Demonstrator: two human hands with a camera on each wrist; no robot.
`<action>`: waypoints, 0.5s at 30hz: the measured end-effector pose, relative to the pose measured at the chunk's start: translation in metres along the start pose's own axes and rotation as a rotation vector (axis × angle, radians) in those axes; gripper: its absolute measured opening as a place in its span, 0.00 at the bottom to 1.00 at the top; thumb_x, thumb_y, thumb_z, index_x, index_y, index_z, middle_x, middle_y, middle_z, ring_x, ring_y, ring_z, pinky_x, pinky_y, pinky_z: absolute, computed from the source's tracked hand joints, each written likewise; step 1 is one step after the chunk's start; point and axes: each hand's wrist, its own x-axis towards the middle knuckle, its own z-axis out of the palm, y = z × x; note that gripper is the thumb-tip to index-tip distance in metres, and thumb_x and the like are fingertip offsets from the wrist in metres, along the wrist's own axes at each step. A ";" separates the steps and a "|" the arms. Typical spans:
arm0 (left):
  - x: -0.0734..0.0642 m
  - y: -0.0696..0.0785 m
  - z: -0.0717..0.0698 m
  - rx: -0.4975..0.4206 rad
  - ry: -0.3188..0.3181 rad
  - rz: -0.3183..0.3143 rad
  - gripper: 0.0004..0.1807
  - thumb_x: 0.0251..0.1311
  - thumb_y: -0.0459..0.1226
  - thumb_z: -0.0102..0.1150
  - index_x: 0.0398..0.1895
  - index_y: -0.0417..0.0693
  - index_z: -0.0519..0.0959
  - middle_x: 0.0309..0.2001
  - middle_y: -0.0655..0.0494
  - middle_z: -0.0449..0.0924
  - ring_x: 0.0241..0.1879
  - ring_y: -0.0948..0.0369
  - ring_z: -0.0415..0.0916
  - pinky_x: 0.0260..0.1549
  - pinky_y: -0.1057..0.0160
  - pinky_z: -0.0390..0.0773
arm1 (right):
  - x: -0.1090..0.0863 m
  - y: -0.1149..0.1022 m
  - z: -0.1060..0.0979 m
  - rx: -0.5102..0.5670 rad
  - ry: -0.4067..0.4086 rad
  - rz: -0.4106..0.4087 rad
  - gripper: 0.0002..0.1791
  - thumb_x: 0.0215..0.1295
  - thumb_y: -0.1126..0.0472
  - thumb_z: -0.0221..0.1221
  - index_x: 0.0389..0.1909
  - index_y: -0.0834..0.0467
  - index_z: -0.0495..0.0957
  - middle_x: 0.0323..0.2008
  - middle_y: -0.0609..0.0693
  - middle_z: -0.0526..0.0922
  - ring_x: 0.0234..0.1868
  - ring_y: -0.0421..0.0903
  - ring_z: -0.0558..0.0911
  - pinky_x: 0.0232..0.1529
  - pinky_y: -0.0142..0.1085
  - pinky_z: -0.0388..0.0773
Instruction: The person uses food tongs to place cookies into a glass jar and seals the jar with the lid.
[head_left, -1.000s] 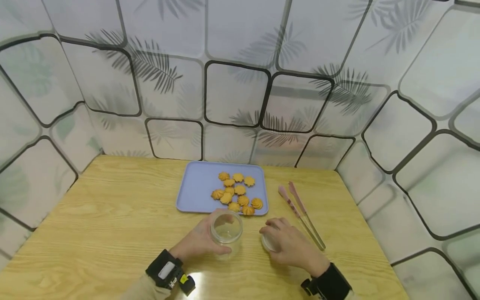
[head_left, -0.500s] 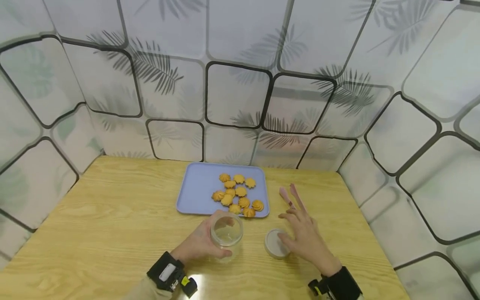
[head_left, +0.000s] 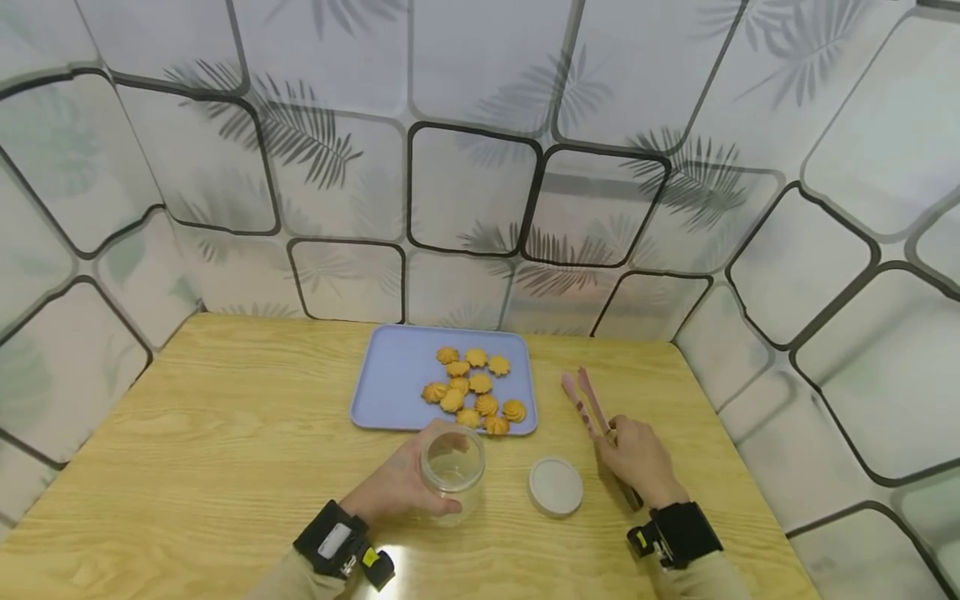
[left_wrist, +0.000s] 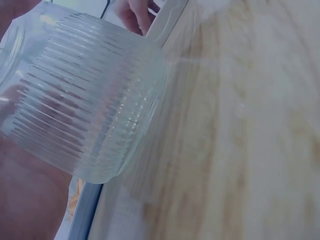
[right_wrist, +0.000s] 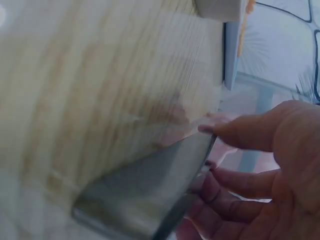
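Glass jar (head_left: 453,467) near us, mouth up; our L hand (head_left: 408,479) is curled round its side. Just R of it, w/ a strip of bench (head_left: 247,442) btwn, lies a pale round lid (head_left: 556,486). Our R hand (head_left: 637,460) pinches pink-and-metal tongs (head_left: 587,404) approx. mid-length, a small gap R of the lid. Beyond, a blue tray (head_left: 393,379) carries cookies (head_left: 452,401) bunched toward its R side, some by its near edge. Bench runs wide to L; patterned sheeting (head_left: 337,283) borders its far edge.
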 end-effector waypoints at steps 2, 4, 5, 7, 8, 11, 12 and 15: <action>0.000 -0.001 0.000 -0.008 -0.005 -0.001 0.48 0.37 0.31 0.82 0.66 0.54 0.69 0.60 0.44 0.75 0.61 0.45 0.72 0.61 0.49 0.76 | 0.002 0.001 0.002 -0.017 0.004 -0.029 0.19 0.72 0.60 0.56 0.48 0.75 0.78 0.33 0.63 0.81 0.25 0.49 0.75 0.24 0.40 0.72; 0.001 -0.001 0.000 -0.006 -0.010 0.002 0.47 0.37 0.32 0.82 0.66 0.54 0.69 0.60 0.42 0.75 0.61 0.45 0.72 0.61 0.49 0.75 | 0.003 0.000 0.004 -0.049 0.005 -0.058 0.18 0.72 0.62 0.57 0.47 0.77 0.76 0.32 0.63 0.79 0.27 0.50 0.76 0.26 0.42 0.76; 0.002 -0.001 0.000 -0.004 -0.012 0.003 0.48 0.37 0.32 0.82 0.66 0.53 0.69 0.60 0.41 0.75 0.61 0.45 0.72 0.61 0.50 0.75 | 0.002 0.000 0.005 -0.067 0.004 -0.072 0.18 0.71 0.63 0.58 0.47 0.77 0.76 0.32 0.64 0.78 0.28 0.51 0.76 0.26 0.44 0.77; 0.002 -0.001 -0.001 -0.004 -0.017 0.005 0.47 0.38 0.32 0.82 0.66 0.53 0.69 0.60 0.39 0.75 0.61 0.45 0.72 0.62 0.50 0.74 | 0.001 -0.001 0.007 -0.085 0.000 -0.092 0.17 0.69 0.64 0.60 0.47 0.77 0.75 0.32 0.65 0.77 0.29 0.54 0.78 0.28 0.46 0.78; 0.003 -0.002 -0.001 0.002 -0.019 0.013 0.47 0.38 0.32 0.82 0.66 0.52 0.69 0.60 0.37 0.74 0.61 0.45 0.72 0.62 0.51 0.74 | 0.001 -0.001 0.007 -0.076 0.001 -0.100 0.17 0.69 0.65 0.60 0.48 0.77 0.74 0.33 0.65 0.78 0.30 0.54 0.78 0.29 0.47 0.78; 0.003 -0.001 -0.002 -0.001 -0.019 0.016 0.47 0.38 0.31 0.82 0.66 0.51 0.69 0.60 0.36 0.74 0.61 0.46 0.72 0.63 0.50 0.73 | 0.003 -0.005 0.009 -0.040 0.036 -0.134 0.17 0.69 0.67 0.60 0.53 0.76 0.74 0.35 0.65 0.79 0.33 0.55 0.79 0.32 0.47 0.78; 0.002 0.000 -0.002 0.000 -0.018 0.016 0.47 0.37 0.31 0.82 0.66 0.51 0.69 0.60 0.36 0.74 0.61 0.46 0.72 0.63 0.50 0.73 | 0.005 -0.007 0.009 -0.027 0.058 -0.156 0.19 0.70 0.67 0.60 0.55 0.76 0.74 0.36 0.64 0.79 0.34 0.54 0.79 0.32 0.46 0.77; 0.001 0.000 -0.002 -0.001 -0.009 0.013 0.48 0.36 0.31 0.83 0.66 0.51 0.70 0.60 0.36 0.75 0.61 0.46 0.72 0.64 0.48 0.72 | 0.014 -0.017 0.011 -0.032 0.121 -0.246 0.23 0.70 0.67 0.60 0.61 0.75 0.73 0.36 0.61 0.78 0.31 0.49 0.75 0.30 0.41 0.74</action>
